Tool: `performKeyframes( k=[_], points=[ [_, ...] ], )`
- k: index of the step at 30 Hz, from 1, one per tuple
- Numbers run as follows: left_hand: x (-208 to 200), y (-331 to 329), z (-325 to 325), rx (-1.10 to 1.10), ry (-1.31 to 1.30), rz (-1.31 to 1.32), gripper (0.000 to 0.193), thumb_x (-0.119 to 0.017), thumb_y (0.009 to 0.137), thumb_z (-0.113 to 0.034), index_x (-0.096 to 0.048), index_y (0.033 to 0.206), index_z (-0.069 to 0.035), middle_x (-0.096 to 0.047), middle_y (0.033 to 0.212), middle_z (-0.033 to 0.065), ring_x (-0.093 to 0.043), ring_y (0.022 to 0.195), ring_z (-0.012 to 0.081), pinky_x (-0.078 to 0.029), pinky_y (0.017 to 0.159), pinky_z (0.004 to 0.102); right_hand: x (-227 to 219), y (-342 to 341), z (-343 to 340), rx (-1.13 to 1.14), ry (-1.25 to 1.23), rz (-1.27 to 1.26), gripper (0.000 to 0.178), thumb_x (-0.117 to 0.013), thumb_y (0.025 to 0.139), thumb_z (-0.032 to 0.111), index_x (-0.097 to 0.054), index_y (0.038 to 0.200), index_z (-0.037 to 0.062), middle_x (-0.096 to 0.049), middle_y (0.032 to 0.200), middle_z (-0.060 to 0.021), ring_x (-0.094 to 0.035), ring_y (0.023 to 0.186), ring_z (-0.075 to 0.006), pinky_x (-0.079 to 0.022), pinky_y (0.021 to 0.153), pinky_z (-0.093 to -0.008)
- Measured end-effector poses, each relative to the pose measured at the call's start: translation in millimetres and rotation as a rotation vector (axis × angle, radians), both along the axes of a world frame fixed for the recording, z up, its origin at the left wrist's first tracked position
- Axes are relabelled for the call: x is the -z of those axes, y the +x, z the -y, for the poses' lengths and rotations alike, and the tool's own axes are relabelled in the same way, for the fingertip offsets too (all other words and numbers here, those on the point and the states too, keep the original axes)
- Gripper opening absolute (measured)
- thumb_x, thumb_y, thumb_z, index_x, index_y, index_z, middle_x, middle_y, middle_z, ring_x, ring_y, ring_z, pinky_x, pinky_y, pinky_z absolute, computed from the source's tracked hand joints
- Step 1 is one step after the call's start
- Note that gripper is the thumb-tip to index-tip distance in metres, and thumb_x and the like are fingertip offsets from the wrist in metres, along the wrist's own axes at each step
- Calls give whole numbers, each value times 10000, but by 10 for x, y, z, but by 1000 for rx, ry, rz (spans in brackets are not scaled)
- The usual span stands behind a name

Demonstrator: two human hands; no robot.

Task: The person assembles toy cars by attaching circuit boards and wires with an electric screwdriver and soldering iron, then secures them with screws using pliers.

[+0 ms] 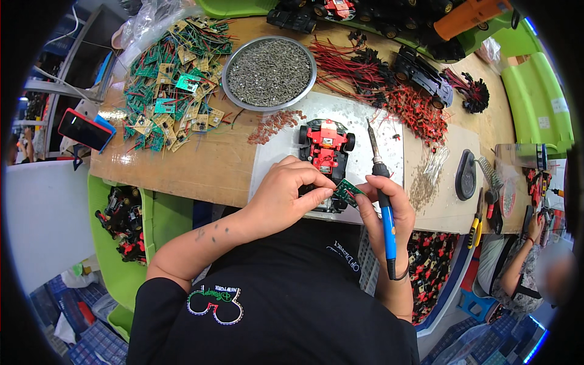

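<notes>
A small green circuit board [348, 192] is held over the near end of an upturned toy car chassis [326, 146], red and black with dark wheels. My left hand [286, 190] is closed, its thumb and forefinger pinching at the board's left edge. From the other side, the thumb of my right hand [389, 213] presses on the board. That same hand also grips a blue-handled soldering iron [387, 225], its metal tip pointing up and away from me. The chassis rests on a pale work mat [274, 158], its near end partly hidden by my hands and the board.
Wired circuit boards [176, 79] heap at the back left, beside a round metal dish [226, 76] of small metal parts. Red wires with black connectors [371, 70] spread at the back right. Yellow-handled pliers [476, 222] lie by the right edge. A person [517, 267] sits at far right.
</notes>
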State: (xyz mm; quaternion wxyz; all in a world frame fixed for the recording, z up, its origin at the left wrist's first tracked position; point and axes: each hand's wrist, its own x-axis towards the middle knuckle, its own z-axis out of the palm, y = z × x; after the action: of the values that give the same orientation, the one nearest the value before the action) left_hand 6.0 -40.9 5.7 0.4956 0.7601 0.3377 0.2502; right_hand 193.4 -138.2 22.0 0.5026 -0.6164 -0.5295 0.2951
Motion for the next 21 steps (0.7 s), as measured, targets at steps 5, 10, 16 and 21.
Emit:
performKeyframes(
  k=[5,10,16,21],
  points=[
    [33,2,-4,-9,-47,15,130,-732,849,-199,-749,906,-83,-708,832,40,-590,852,235,-453,821,366,8,14,-2,-35,-41,73,319,-700,853,-80,-618,1147,12,-710,945,-86,-673,874,-130,-530,805,-265],
    [-2,25,-20,19,-37,-33,134,-715,858,-196,-703,897,-68,-703,827,45,-588,844,245,-458,807,370,-13,68,-58,-63,26,238,375,-739,820,-57,-639,1176,9,-712,913,-103,-678,852,-176,-527,776,-293],
    [47,25,3,-22,-119,-34,126,-697,882,-157,-681,942,-48,-632,840,33,-551,844,169,-461,764,314,-171,247,106,-55,317,522,463,-771,819,338,-676,1160,38,-664,753,-61,-595,665,-216,-457,641,-334],
    [29,66,2,-95,-174,-9,145,-700,847,-183,-696,887,-44,-711,840,77,-601,827,255,-481,765,379,-199,254,360,-192,318,411,322,-760,825,224,-674,1048,8,-570,697,-59,-512,620,-207,-410,616,-340]
  ],
)
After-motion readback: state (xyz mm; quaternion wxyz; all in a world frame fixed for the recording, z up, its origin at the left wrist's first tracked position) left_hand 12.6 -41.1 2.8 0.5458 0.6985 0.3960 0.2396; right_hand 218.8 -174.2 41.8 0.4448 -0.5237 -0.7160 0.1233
